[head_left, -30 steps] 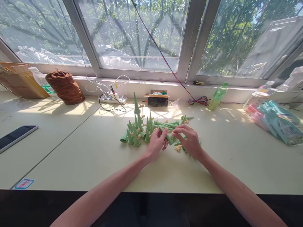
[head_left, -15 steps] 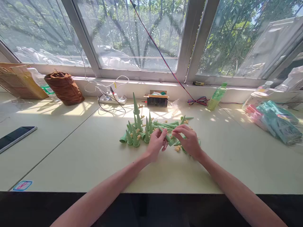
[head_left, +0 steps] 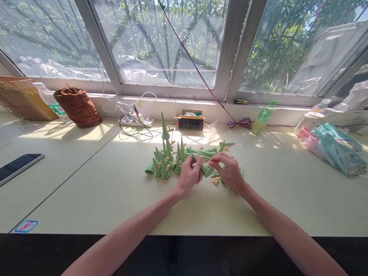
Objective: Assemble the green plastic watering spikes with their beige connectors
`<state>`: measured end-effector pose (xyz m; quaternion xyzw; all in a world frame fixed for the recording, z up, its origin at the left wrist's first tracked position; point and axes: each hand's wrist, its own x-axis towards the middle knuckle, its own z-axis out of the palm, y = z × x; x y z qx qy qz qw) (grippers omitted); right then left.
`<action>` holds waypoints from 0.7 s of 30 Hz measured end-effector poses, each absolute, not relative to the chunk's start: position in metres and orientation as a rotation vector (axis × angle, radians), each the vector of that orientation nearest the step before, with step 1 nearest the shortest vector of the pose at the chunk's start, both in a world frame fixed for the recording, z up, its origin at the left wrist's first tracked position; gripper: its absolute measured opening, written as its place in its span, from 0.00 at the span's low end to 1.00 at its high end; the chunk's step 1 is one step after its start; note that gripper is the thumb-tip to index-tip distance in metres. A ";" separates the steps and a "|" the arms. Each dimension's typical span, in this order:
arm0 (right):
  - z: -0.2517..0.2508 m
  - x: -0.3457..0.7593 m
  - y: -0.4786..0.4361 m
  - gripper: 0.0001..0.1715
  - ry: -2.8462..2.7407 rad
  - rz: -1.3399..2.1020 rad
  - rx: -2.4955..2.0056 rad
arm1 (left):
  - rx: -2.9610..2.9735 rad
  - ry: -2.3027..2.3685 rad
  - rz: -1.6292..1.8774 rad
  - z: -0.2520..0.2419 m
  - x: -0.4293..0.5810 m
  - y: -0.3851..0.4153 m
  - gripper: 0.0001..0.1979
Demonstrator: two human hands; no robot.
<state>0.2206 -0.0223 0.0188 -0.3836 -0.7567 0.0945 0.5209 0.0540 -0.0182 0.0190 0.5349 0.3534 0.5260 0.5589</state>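
Note:
My left hand [head_left: 190, 173] is closed round a green cone [head_left: 204, 169], whose wide end points down to the right. The fingertips of my right hand [head_left: 229, 170] are pinched beside that cone; what they hold, if anything, is too small to make out. Several green cones [head_left: 165, 170] stand upright left of my hands, one stack rising taller at the back. More green pieces [head_left: 201, 151] lie in a heap behind the hands. Small tan pieces [head_left: 215, 180] lie on the table under my right hand and among the cones.
A phone [head_left: 20, 168] lies at the left. Along the window stand a brown bag [head_left: 77, 106], a power strip [head_left: 136, 120] with cables, a small black box [head_left: 191, 123] and a green bottle [head_left: 263, 118]. Plastic packets [head_left: 339, 147] are at the right.
The fingers of my left hand have curled in slightly round the green cone. My right hand has hardly moved.

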 end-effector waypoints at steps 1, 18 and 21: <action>0.019 0.221 -0.022 0.07 -1.816 0.235 -0.924 | 1.269 0.838 1.256 0.019 0.054 -0.019 0.19; 0.016 0.220 -0.023 0.07 -1.889 0.328 -0.967 | 1.453 0.915 1.387 0.013 0.049 -0.012 0.17; 0.014 0.220 -0.022 0.08 -1.903 0.336 -0.976 | 1.457 0.901 1.387 0.010 0.050 -0.011 0.17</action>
